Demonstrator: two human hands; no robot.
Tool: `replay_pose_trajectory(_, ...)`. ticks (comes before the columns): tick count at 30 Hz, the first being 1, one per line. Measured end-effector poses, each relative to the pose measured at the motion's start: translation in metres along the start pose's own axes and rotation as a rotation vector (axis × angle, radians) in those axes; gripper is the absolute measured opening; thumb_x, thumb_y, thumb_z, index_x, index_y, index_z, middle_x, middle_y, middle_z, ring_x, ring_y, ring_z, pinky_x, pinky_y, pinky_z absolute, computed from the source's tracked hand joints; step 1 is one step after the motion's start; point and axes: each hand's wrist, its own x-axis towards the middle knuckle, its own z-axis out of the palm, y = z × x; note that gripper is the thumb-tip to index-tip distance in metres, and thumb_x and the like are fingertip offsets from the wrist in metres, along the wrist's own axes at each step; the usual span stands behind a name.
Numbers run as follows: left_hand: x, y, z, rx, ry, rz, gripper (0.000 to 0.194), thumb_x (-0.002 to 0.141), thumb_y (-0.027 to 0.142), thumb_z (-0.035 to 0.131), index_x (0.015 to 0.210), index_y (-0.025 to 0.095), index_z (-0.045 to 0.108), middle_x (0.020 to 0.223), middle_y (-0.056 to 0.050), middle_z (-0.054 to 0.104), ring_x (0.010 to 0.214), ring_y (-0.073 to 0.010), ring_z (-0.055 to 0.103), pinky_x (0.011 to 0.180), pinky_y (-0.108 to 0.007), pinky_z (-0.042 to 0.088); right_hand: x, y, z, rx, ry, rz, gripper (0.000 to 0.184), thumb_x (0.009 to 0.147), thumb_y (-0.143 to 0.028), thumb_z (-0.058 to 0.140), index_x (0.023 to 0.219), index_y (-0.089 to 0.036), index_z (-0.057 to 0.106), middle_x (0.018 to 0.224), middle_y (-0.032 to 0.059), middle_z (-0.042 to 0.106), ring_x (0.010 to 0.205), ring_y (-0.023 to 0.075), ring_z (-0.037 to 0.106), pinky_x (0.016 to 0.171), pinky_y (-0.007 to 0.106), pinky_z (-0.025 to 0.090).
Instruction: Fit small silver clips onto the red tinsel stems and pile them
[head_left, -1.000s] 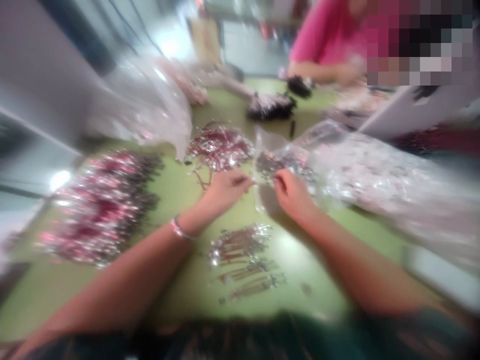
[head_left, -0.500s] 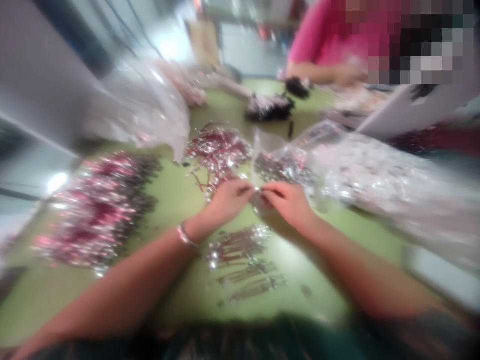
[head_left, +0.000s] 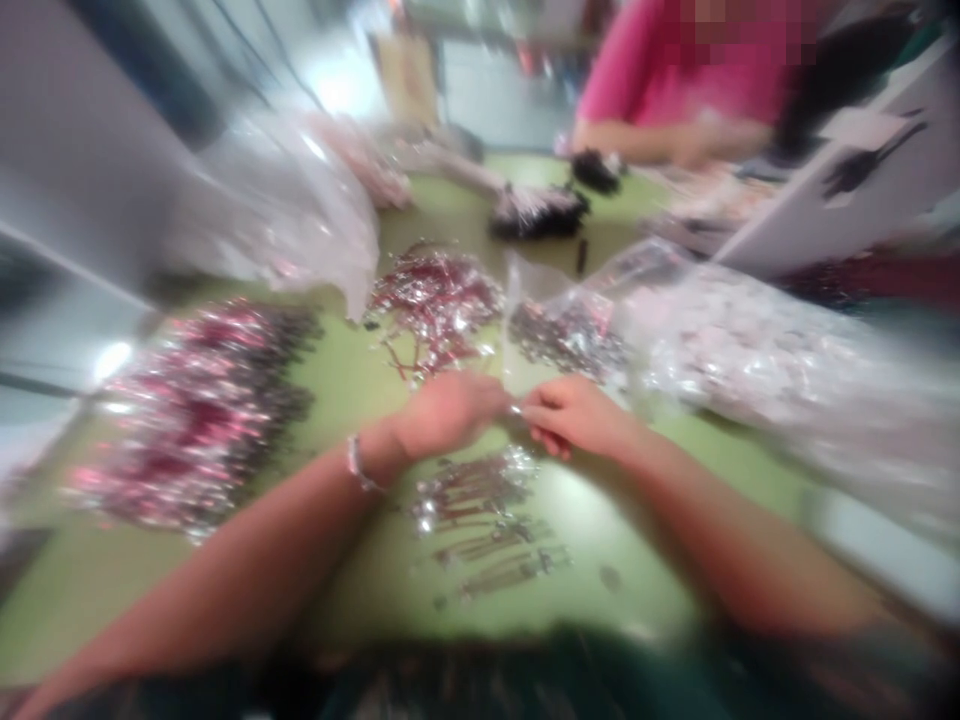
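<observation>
Grasping a small silvery piece (head_left: pixel 516 410) slightly off the view's centre toward five o'clock, pinched from the nine o'clock side by the left hand (head_left: pixel 454 412) and from three by the right hand (head_left: pixel 574 415), too blurred to identify. Poised over a green table (head_left: pixel 637 590), with thin strands (head_left: pixel 480 500) laid out near six o'clock, a red-and-silver heap (head_left: pixel 439 295) at eleven and small greyish pieces (head_left: pixel 562 335) at one. Farther out, at nine, a large pink-and-silver pile (head_left: pixel 195 425); between two and three, a bulging translucent bag (head_left: pixel 750 340).
</observation>
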Motion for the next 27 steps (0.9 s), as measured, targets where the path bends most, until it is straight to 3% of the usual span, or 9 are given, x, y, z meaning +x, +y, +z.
replay_pose_trajectory(3, 0.001, -0.005, -0.023, -0.131, -0.016, -0.11, 0.024, 0.095, 0.033, 0.05, 0.092, 0.021, 0.071, 0.085, -0.005, 0.068, 0.073, -0.0151, 0.058, 0.067, -0.028, 0.043, 0.003, 0.002, 0.002, -0.057, 0.022, -0.042, 0.026, 0.087, -0.023, 0.053, 0.062, -0.02, 0.058, 0.048, -0.0042, 0.059, 0.041, 0.0088, 0.054, 0.048, 0.024, 0.043)
replay_pose_trajectory(6, -0.01, -0.022, -0.044, -0.054, 0.179, -0.414, 0.035, 0.088, 0.049, 0.059, 0.069, 0.021, 0.066, 0.061, -0.002, 0.059, 0.057, -0.0143, 0.05, 0.057, -0.028, 0.036, 0.005, 0.005, 0.002, -0.186, -0.078, -0.198, 0.022, 0.086, -0.021, 0.055, 0.065, -0.021, 0.063, 0.057, -0.0041, 0.065, 0.05, 0.009, 0.057, 0.058, 0.025, 0.045)
replay_pose_trajectory(8, -0.021, -0.036, -0.048, 0.011, 0.195, -0.546, 0.044, 0.078, 0.056, 0.068, 0.053, 0.021, 0.058, 0.048, 0.0, 0.046, 0.048, -0.0136, 0.041, 0.052, -0.028, 0.029, 0.005, 0.007, 0.001, -0.25, -0.206, -0.287, 0.026, 0.089, -0.025, 0.054, 0.066, -0.021, 0.065, 0.061, -0.0031, 0.067, 0.055, 0.0096, 0.057, 0.064, 0.026, 0.045)
replay_pose_trajectory(10, -0.03, -0.046, -0.044, 0.016, 0.183, -0.58, 0.043, 0.066, 0.055, 0.078, 0.051, 0.021, 0.055, 0.047, 0.001, 0.044, 0.045, -0.0129, 0.038, 0.049, -0.028, 0.026, 0.006, 0.008, -0.003, -0.286, -0.223, -0.296, 0.038, 0.095, -0.032, 0.047, 0.064, -0.021, 0.066, 0.058, -0.0017, 0.066, 0.056, 0.0106, 0.057, 0.066, 0.027, 0.044)
replay_pose_trajectory(13, -0.033, -0.051, -0.031, 0.028, 0.115, -0.544, 0.033, 0.062, 0.042, 0.081, 0.058, 0.022, 0.055, 0.053, 0.001, 0.049, 0.049, -0.0139, 0.043, 0.05, -0.028, 0.029, 0.011, 0.016, -0.013, -0.368, 0.052, -0.245, 0.046, 0.098, -0.037, 0.042, 0.061, -0.021, 0.064, 0.057, 0.0003, 0.064, 0.055, 0.0123, 0.055, 0.063, 0.029, 0.042)
replay_pose_trajectory(18, -0.017, -0.049, -0.023, 0.047, 0.041, -0.5, 0.013, 0.077, 0.021, 0.063, 0.065, 0.02, 0.058, 0.065, -0.004, 0.058, 0.06, -0.0174, 0.051, 0.061, -0.029, 0.036, 0.033, 0.048, -0.033, -0.706, 0.531, -0.249, 0.027, 0.093, -0.03, 0.048, 0.079, -0.021, 0.069, 0.084, 0.0049, 0.07, 0.074, 0.0182, 0.059, 0.063, 0.031, 0.037)
replay_pose_trajectory(21, -0.008, -0.048, -0.024, 0.105, 0.056, -0.535, 0.014, 0.081, 0.022, 0.06, 0.068, 0.019, 0.062, 0.071, -0.005, 0.062, 0.065, -0.0186, 0.053, 0.064, -0.029, 0.037, 0.041, 0.059, -0.035, -0.861, 0.56, -0.218, 0.021, 0.092, -0.029, 0.052, 0.098, -0.022, 0.07, 0.102, 0.008, 0.067, 0.087, 0.0219, 0.06, 0.065, 0.031, 0.036)
replay_pose_trajectory(27, -0.004, -0.043, -0.036, 0.268, -0.027, -0.643, 0.022, 0.083, 0.034, 0.061, 0.066, 0.02, 0.067, 0.065, -0.004, 0.059, 0.065, -0.0194, 0.053, 0.062, -0.028, 0.037, 0.039, 0.05, -0.021, -1.034, 0.528, -0.123, 0.027, 0.096, -0.022, 0.041, 0.098, -0.021, 0.068, 0.102, 0.0095, 0.064, 0.079, 0.0207, 0.056, 0.06, 0.032, 0.031)
